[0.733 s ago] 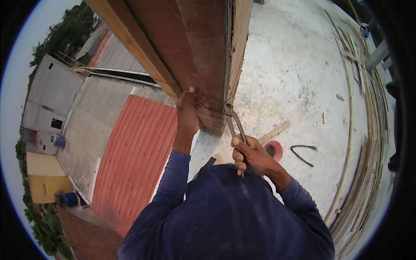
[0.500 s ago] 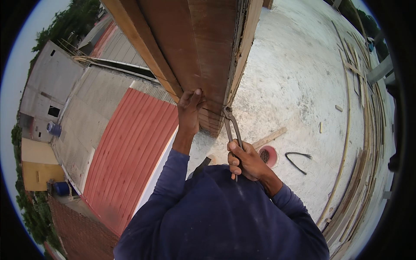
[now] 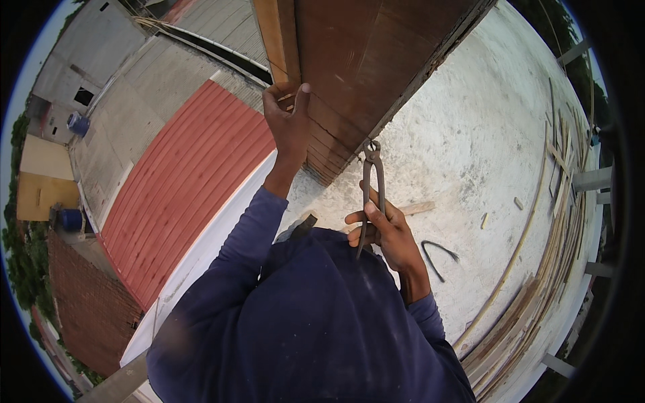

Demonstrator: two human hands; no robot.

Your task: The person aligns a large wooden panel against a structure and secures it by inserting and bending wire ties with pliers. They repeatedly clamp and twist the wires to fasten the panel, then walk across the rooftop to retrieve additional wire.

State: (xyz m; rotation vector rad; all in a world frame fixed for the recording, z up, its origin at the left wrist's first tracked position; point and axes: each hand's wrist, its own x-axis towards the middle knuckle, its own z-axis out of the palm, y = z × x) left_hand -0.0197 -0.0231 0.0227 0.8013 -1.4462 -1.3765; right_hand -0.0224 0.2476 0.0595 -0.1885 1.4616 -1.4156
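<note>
My right hand point(image 3: 393, 238) is closed round the handles of dark metal end-cutting pincers point(image 3: 373, 164). Their jaws point away from me and sit close beside the lower right edge of a brown wooden form panel point(image 3: 356, 60). A thin dark wire point(image 3: 326, 124) crosses the panel's face toward the jaws; whether they grip it I cannot tell. My left hand point(image 3: 289, 131) is at the panel's left side, by the wooden batten point(image 3: 269, 40). Its thumb stands apart from the bent fingers, and nothing shows held in it.
Pale concrete floor point(image 3: 463, 134) spreads to the right, with a bent bundle of black wire point(image 3: 433, 260) and a short board point(image 3: 418, 207) on it. Long wood strips point(image 3: 537, 289) lie along the far right. At the left, beyond a white edge, is a red metal roof point(image 3: 195, 174).
My view has turned, so the panel now leans to the right. My left thumb has spread from the fingers. The pincers stand more upright, and a pink container has gone out of sight.
</note>
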